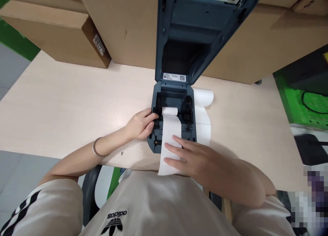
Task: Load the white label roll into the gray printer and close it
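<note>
A dark blue-grey label printer (153,140) stands on the table with its lid (194,30) raised. Inside it a small white paper roll (169,111) sits between black holders, and its strip (169,136) runs forward over the printer's front towards my body. My left hand (140,124) grips the printer's left side, fingers bent over the edge. On the strip lies my right hand (191,155), its fingers spread and pointing left. Whether its thumb touches anything is hidden.
Cardboard boxes (128,27) line the back of the table (64,106), right behind the lid. A larger white paper roll (203,97) with a loose sheet lies against the printer's right side. Green and black equipment (307,95) stands to the right.
</note>
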Available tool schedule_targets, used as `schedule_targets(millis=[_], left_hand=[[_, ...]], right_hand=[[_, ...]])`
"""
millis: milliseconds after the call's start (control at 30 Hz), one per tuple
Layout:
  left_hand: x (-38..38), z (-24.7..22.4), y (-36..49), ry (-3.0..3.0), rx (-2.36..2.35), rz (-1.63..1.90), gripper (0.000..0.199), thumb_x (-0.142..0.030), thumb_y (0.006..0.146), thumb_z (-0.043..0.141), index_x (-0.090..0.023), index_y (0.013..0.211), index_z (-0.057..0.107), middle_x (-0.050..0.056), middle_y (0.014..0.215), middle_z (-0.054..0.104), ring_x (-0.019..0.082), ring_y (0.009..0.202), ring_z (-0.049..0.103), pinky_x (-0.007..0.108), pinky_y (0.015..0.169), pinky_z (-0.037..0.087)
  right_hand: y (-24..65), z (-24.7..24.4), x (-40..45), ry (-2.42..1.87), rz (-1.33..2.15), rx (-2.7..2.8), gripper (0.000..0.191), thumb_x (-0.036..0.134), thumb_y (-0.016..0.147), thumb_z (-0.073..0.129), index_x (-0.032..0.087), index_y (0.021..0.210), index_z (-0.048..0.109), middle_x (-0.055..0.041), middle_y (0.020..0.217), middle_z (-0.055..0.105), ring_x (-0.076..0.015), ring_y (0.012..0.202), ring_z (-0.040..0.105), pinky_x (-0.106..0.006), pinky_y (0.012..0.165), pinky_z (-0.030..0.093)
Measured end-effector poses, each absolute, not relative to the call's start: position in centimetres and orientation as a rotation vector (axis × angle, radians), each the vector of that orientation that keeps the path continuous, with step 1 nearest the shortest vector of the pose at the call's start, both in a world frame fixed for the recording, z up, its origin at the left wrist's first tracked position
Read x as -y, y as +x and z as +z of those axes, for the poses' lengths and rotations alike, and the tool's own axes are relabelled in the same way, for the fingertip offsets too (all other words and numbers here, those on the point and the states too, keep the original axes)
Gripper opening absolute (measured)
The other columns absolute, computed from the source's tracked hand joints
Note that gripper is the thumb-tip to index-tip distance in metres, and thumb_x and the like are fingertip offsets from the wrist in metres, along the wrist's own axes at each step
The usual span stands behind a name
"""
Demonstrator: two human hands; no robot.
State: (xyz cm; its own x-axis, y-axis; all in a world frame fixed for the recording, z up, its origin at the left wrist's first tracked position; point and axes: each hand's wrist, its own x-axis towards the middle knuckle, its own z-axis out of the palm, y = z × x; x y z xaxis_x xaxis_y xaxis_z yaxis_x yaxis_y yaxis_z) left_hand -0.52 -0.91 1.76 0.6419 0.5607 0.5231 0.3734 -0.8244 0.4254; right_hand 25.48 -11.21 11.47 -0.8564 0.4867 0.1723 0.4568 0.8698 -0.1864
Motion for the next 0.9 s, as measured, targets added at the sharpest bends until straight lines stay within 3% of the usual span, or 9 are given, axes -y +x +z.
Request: schedule_targets(millis=[200, 400, 667, 800, 900], left_hand=[[0.9, 1.7, -0.4, 2.607, -0.78, 0.979, 0.048, -0.039, 0.112, 0.023, -0.017, 0.111, 0.066, 0.002, 0.082, 0.053, 0.017, 0.063, 0.051, 0.03, 0.057, 0.049], [0.9, 2.0, -0.2, 2.746, -0.821, 1.033, 0.057, -0.039, 0.112, 0.021, -0.013, 0.109, 0.071, 0.002, 0.075, 0.05, 0.018, 0.06, 0.047, 0.032, 0.056, 0.045], [0.9, 2.0, -0.3, 2.813, -0.838, 1.06, 0.056, -0.037, 0.112, 0.02, -0.016, 0.129, 0.069, 0.001, 0.077, 0.051, 0.018, 0.061, 0.047, 0.031, 0.057, 0.045], [0.9, 1.9, -0.5, 2.867, -0.698, 1.407, 0.049, -0.038, 0.109, 0.029, -0.015, 0.124, 0.069, 0.005, 0.082, 0.057, 0.022, 0.075, 0.056, 0.036, 0.067, 0.052], [1.6, 2.1, -0.2, 2.983, -0.197, 1.513, 0.056, -0.052, 0.109, 0.029, -0.019, 0.109, 0.074, 0.007, 0.087, 0.064, 0.023, 0.088, 0.063, 0.04, 0.08, 0.056]], right_hand=[[25.3, 13.0, 10.7, -0.661, 0.159, 2.965, 0.038, 0.005, 0.098, 0.046, 0.017, 0.12, 0.074, -0.0137, 0.138, 0.07, -0.0212, 0.133, 0.067, -0.035, 0.121, 0.052], [25.5, 12.8, 10.5, -0.655, 0.155, 2.944, 0.036, 0.007, 0.099, 0.046, 0.018, 0.116, 0.076, -0.0135, 0.135, 0.072, -0.0197, 0.131, 0.068, -0.034, 0.12, 0.052], [25.9, 12.7, 10.8, -0.595, 0.119, 3.013, 0.03, 0.011, 0.098, 0.051, 0.015, 0.118, 0.073, -0.0152, 0.136, 0.071, -0.0222, 0.133, 0.066, -0.039, 0.125, 0.047], [26.3, 13.1, 10.6, -0.574, 0.17, 3.073, 0.03, 0.011, 0.099, 0.051, 0.016, 0.116, 0.074, -0.0115, 0.137, 0.07, -0.0227, 0.139, 0.062, -0.04, 0.126, 0.047], [26.4, 12.7, 10.6, -0.538, 0.292, 3.044, 0.025, 0.014, 0.101, 0.052, 0.02, 0.103, 0.077, -0.0069, 0.129, 0.074, -0.0195, 0.135, 0.064, -0.04, 0.127, 0.046]])
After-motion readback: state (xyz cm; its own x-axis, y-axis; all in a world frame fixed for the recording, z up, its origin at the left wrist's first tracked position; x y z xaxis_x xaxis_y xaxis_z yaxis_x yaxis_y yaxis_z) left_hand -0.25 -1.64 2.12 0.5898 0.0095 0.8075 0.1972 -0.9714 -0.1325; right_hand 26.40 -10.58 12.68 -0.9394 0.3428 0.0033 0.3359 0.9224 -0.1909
